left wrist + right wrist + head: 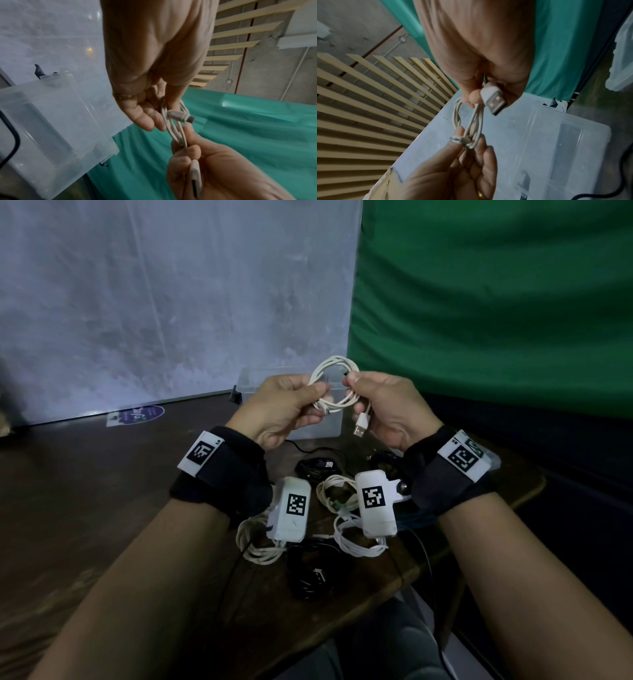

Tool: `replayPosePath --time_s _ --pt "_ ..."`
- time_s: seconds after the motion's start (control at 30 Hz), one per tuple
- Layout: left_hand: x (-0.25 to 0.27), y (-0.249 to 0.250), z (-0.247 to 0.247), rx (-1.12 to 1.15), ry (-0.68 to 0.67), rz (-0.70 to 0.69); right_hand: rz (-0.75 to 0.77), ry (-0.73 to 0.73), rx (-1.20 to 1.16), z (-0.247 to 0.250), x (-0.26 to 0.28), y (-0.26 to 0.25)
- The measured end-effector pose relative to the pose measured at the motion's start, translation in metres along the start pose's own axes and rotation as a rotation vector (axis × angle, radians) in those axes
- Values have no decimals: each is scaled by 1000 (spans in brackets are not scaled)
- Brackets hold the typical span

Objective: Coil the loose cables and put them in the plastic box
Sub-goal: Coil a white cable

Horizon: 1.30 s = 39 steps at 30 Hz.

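Both hands raised over the clear plastic box [318, 426]: left hand [281, 409] pinches one side of the coiled white cable [334, 386], right hand [387, 409] grips the other, its USB plug [360, 426] dangling.

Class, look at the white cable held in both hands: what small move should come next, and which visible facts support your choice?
Probably tuck the loose USB plug end around the loops to secure them. The white cable is already coiled, pinched by the left hand and right hand, yet the plug hangs free below. The plastic box stands just behind, ready to receive it.
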State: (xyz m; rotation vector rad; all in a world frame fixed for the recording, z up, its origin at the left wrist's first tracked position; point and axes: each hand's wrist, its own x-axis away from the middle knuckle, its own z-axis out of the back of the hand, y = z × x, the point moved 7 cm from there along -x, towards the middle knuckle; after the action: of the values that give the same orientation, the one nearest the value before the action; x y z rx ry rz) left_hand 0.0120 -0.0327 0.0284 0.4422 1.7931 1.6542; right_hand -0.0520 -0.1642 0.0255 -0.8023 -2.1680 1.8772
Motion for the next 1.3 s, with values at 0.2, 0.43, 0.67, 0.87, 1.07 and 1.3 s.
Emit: replayPosePath --time_s 0.2,0.43,0.67,0.87,1.07,1.3 --pt "1 1 -4 64 -86 64 68 -5 159 -4 5 2" --pt "-2 -3 4 92 56 82 -18 -116 156 -12 8 11" --pt "-5 4 14 66 99 16 -135 -158 286 -4 11 17" --pt "-5 -2 15 -146 84 12 -209 -73 56 4 7 13" --pt "-4 -13 1 -46 54 87 -147 -31 -132 0 10 6" --pt "-1 -9 -8 269 13 137 85 33 53 -5 10 0"
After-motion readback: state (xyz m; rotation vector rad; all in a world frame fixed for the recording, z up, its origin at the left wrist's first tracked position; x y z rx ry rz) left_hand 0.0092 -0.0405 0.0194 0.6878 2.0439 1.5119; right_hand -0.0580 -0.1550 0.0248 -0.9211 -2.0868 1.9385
